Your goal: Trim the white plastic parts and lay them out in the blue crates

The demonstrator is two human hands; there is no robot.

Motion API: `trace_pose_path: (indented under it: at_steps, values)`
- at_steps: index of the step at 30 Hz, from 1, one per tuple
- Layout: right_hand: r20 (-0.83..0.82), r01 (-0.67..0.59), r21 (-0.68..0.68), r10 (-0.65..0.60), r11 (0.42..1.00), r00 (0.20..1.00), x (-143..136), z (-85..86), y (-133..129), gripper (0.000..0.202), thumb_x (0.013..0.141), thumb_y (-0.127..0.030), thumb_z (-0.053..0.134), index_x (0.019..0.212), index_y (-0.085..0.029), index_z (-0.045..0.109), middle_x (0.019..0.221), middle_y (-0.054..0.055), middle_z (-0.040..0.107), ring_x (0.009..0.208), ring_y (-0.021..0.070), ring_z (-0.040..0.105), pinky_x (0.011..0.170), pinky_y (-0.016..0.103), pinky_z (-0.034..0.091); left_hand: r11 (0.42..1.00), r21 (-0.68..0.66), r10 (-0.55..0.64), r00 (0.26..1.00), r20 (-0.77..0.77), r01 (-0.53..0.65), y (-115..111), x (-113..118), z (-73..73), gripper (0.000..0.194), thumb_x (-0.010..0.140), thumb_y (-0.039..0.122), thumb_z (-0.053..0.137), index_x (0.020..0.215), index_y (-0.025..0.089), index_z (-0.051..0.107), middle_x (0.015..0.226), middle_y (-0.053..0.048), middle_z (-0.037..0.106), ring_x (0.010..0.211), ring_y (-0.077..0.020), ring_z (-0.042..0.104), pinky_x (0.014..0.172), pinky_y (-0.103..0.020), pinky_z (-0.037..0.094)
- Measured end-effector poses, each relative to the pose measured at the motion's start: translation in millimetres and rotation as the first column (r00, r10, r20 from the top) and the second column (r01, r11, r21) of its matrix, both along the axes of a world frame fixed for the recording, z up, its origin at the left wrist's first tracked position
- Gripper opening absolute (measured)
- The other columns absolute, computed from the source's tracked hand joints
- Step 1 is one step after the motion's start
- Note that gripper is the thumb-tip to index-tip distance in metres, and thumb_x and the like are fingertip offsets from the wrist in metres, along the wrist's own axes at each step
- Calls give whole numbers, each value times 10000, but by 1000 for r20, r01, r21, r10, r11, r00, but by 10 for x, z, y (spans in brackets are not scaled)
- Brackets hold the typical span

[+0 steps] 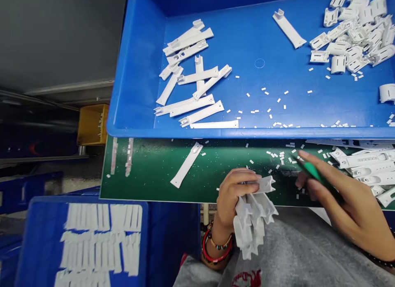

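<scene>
My left hand [230, 198] is closed around a bundle of white plastic parts [254, 223], whose notched ends fan out towards my lap. Held between thumb and fingers of my right hand [352, 204] is a slim tool with a green handle [312, 170]; motion smears it, so its exact kind is unclear. Its tip points towards the far left, over small white scraps [279, 157] on the green table [148, 171]. A gap separates the tool from the bundle. A single long white strip part [187, 165] lies on the table left of my left hand.
Beyond the table's front strip stands a large blue tray [247, 132] with long white parts [202, 112], short curved parts [359, 36] and scraps. More white parts [373, 167] lie at the right. Lower left, a blue bin [40, 237] holds rows of strips. A yellow box [88, 124] sits behind.
</scene>
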State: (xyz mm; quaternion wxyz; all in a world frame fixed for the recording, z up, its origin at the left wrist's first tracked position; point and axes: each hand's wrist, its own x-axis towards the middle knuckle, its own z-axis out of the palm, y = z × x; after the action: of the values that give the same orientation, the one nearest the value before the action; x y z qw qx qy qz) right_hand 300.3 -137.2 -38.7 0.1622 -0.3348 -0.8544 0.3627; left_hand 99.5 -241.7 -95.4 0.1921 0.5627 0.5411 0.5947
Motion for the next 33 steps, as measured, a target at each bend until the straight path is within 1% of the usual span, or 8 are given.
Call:
trace_pose_path:
  at_steps: [3,7,11,14,19,26,31,33]
  values:
    - [-21,-53,-38,52,998,998,-70,82,-21,313,990,-138,381,1266,-224,500,944,35,685,743,148,678,629,233,534,998,61,0,1000,-9,1,35,2,29,118,917,174,647,1029,194,616,1011,-41,699,939,-183,701,826,-358,614]
    - [-2,-80,92,80,993,997,-219,148,-38,207,1006,-195,312,1008,-193,519,750,17,626,546,129,594,489,236,440,999,44,-2,999,-53,4,37,-4,71,102,939,207,624,1041,204,616,998,-37,702,937,-189,703,811,-366,618]
    - [81,-74,261,54,963,995,-335,184,-23,349,1035,-428,373,815,-195,511,536,-40,495,382,113,472,384,248,286,1000,13,-14,998,-63,14,21,-7,109,119,982,267,558,1072,214,614,1021,-50,706,959,-201,698,818,-393,615]
    - [129,-104,264,72,959,989,-369,198,-3,421,1038,-463,374,750,-193,519,492,-45,471,363,112,466,390,252,257,999,26,-26,998,-61,27,17,-4,108,120,965,265,582,1068,211,613,1017,-58,709,952,-209,701,813,-388,614]
    - [125,-107,171,86,980,988,-391,181,25,486,1043,-496,344,727,-190,550,444,-51,473,329,97,442,387,239,232,1000,9,2,999,-52,-1,15,8,94,115,954,279,595,1054,225,605,1036,-53,712,928,-204,704,802,-383,611]
    - [38,-146,-67,149,987,988,-372,175,51,498,1033,-497,388,626,-214,425,424,-71,413,325,63,390,380,216,250,1000,17,-6,997,-73,8,16,-4,76,151,963,309,586,1072,209,613,1017,-72,722,933,-215,706,819,-404,610]
    - [-32,-84,-155,80,984,996,-301,153,31,292,974,-528,524,1004,-244,583,668,-22,640,447,124,533,390,244,351,999,25,-27,990,-138,31,8,32,96,202,1013,354,497,1050,185,603,1004,-76,718,914,-185,701,808,-364,598]
    - [-68,-95,-150,85,984,994,-312,123,21,223,974,-479,548,1053,-276,596,771,-13,703,458,130,565,387,250,384,999,-12,-41,984,-173,39,-1,63,125,190,1013,343,502,1063,185,596,1038,-75,717,936,-183,704,822,-365,601]
